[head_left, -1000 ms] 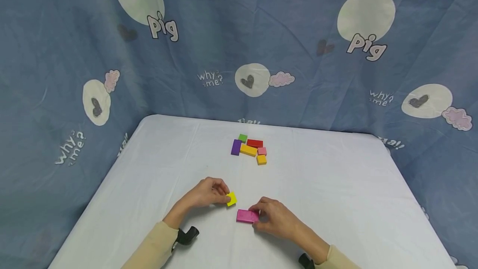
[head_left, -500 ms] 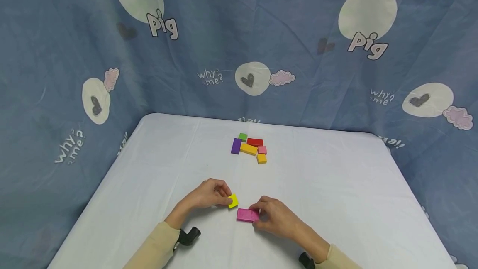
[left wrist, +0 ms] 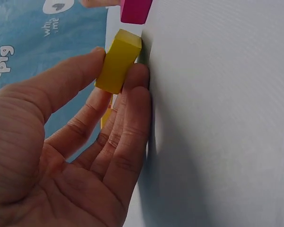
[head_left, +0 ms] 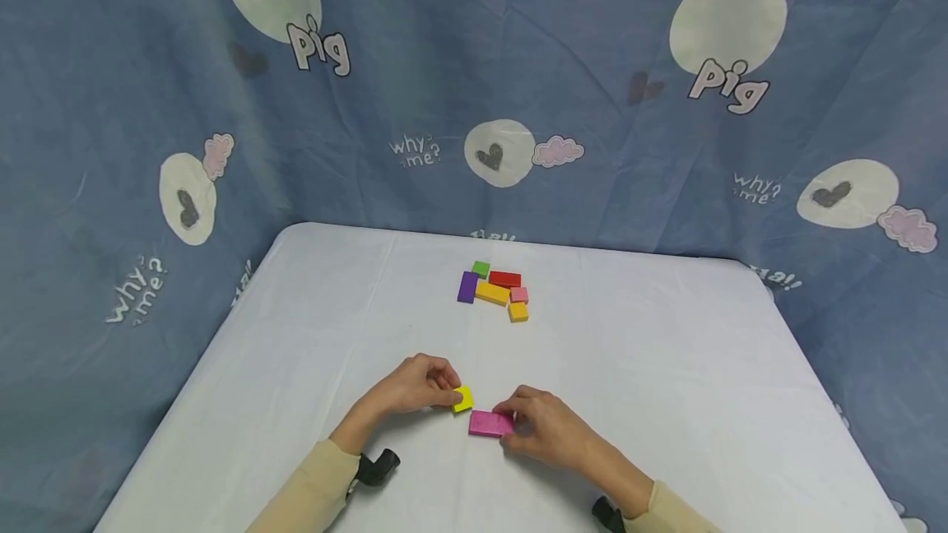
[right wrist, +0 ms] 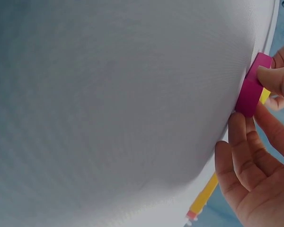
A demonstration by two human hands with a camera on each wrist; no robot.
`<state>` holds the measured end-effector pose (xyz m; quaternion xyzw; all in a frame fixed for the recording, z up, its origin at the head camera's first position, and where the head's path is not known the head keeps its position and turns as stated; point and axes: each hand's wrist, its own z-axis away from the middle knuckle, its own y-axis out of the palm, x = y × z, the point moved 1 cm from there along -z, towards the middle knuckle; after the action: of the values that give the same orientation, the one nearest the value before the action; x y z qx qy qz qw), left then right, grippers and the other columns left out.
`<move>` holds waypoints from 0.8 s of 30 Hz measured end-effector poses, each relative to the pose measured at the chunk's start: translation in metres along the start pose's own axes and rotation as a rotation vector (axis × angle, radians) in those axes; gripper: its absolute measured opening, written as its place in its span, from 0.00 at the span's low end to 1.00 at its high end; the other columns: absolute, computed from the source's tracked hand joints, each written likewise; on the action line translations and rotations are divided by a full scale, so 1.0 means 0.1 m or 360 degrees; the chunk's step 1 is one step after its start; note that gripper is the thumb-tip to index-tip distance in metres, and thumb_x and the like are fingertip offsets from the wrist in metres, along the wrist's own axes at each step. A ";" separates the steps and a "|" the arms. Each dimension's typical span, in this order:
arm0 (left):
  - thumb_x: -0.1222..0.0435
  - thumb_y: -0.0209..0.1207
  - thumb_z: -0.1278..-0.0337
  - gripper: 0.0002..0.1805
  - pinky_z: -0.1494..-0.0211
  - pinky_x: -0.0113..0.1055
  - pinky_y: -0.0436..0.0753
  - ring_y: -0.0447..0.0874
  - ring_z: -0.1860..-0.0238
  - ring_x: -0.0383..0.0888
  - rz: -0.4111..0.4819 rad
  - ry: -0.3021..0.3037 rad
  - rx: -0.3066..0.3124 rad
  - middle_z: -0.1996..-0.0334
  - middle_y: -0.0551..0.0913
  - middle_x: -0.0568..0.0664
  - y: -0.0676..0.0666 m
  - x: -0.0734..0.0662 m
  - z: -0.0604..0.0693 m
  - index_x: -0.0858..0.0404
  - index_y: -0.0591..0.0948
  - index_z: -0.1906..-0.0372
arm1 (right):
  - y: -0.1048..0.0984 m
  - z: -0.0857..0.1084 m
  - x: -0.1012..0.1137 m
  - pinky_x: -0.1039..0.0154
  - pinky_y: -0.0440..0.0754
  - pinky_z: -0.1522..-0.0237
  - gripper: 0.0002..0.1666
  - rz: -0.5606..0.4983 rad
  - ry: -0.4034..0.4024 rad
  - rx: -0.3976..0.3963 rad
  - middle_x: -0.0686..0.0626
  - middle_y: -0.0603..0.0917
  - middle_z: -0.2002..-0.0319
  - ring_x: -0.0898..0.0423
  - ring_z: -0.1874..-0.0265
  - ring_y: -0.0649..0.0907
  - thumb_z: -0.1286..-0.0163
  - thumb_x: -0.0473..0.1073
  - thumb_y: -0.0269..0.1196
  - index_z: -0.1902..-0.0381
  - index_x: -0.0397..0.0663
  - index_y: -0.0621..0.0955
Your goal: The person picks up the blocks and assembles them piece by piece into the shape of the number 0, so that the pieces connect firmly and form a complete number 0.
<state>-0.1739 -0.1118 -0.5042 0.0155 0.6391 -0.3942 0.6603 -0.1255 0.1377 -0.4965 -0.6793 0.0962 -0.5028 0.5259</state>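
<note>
In the head view, my left hand (head_left: 416, 385) pinches a small yellow block (head_left: 462, 399) between thumb and fingers. The left wrist view shows this yellow block (left wrist: 119, 62) tilted between thumb and fingertips, close to the cloth. My right hand (head_left: 550, 428) grips the right end of a magenta block (head_left: 485, 424) lying on the table. In the right wrist view a line crosses the magenta block (right wrist: 249, 97); whether it is one piece or two, I cannot tell. The yellow block sits just beyond the magenta one's left end, with a small gap between them.
Farther back on the white-covered table (head_left: 629, 352) lies a cluster of blocks: green (head_left: 480, 269), purple (head_left: 467, 287), red (head_left: 505, 279), long orange-yellow (head_left: 492, 293), pink (head_left: 519, 294) and small orange-yellow (head_left: 518, 312). A blue printed curtain (head_left: 415, 64) hangs behind the table.
My left hand has shifted slightly right with the yellow block, nearer the magenta block. My right hand and the magenta block stay nearly still.
</note>
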 end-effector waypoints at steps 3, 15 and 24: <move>0.64 0.69 0.46 0.10 0.68 0.32 0.78 0.77 0.72 0.40 -0.0037 0.0019 -0.0012 0.73 0.80 0.44 0.00 -0.02 0.00 0.64 0.83 0.63 | 0.00 0.00 0.00 0.66 0.78 0.59 0.20 0.0008 -0.0003 -0.0013 0.60 0.80 0.61 0.65 0.66 0.76 0.43 0.42 0.72 0.50 0.48 0.85; 0.64 0.69 0.47 0.08 0.71 0.30 0.77 0.76 0.74 0.38 -0.0144 -0.0004 -0.0078 0.74 0.79 0.43 0.06 -0.07 0.03 0.63 0.83 0.64 | 0.00 0.00 0.00 0.65 0.78 0.59 0.20 -0.0009 -0.0001 -0.0003 0.59 0.80 0.60 0.64 0.65 0.77 0.43 0.41 0.71 0.50 0.47 0.85; 0.67 0.69 0.48 0.06 0.70 0.30 0.76 0.75 0.74 0.38 -0.0171 0.0010 -0.0130 0.75 0.78 0.43 0.09 -0.08 0.06 0.63 0.83 0.66 | 0.00 0.00 0.00 0.65 0.79 0.59 0.21 -0.0024 0.0011 0.0009 0.59 0.80 0.60 0.64 0.65 0.77 0.42 0.42 0.72 0.50 0.47 0.85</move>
<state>-0.1633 -0.1050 -0.5005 -0.0445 0.6565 -0.4027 0.6363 -0.1252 0.1380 -0.4969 -0.6767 0.0917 -0.5094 0.5236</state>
